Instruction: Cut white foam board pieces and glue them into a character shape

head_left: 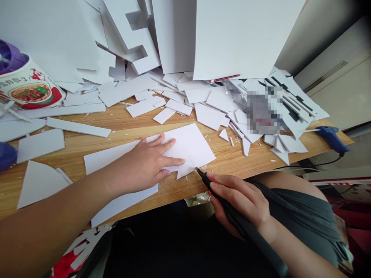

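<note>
My left hand lies flat with fingers spread on a white foam board, pressing it to the wooden table. A notch is cut into the board's near edge, beside my index finger and thumb, and a faint line marks its surface there. My right hand is wrapped round a long black craft knife. Its blade tip points at the board's near edge, just right of my left fingers; whether it touches is too small to tell. Part of the board lies hidden under my left hand and forearm.
White board scraps cover the table's back and left. A printed noodle tub holds a purple item at left. A blue glue gun with a cord lies at right. Large white panels stand behind, near a red pencil.
</note>
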Motion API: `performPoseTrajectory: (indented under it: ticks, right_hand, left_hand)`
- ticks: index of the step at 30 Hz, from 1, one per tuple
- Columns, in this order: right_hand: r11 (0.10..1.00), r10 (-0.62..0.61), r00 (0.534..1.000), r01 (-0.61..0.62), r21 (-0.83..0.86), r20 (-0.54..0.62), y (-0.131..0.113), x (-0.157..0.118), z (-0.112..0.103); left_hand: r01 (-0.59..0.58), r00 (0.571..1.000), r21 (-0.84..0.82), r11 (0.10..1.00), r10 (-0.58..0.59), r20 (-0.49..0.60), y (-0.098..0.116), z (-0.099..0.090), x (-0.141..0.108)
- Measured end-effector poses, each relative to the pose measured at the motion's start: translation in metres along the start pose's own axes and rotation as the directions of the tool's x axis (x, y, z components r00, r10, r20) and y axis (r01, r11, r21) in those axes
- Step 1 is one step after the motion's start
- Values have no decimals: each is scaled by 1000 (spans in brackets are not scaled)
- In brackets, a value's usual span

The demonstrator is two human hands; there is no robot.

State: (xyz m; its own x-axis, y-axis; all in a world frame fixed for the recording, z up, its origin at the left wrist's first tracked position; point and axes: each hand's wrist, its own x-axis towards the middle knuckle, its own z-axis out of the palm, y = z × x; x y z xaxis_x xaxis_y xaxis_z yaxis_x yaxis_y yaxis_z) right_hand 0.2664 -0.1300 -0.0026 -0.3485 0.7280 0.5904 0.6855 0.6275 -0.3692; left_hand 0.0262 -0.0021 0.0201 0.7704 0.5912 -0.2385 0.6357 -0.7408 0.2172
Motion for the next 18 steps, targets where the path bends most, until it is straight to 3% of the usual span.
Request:
performPoseTrajectory:
  ticks: [9, 14, 18]
  right_hand:
    - [998, 39, 998, -36, 53, -42, -2, 1, -8]
    - [991, 96, 995, -93, 93, -27, -2, 11, -28]
    - [997, 28, 999, -30, 73, 30, -5, 20, -34]
  left_hand:
    - [-122, 992, 25, 992, 122, -24, -9, 3, -2]
    - [-68, 997, -8, 998, 68, -34, -11, 0, -4]
    - [-75, 994, -23, 997, 73, -83, -10, -4, -3]
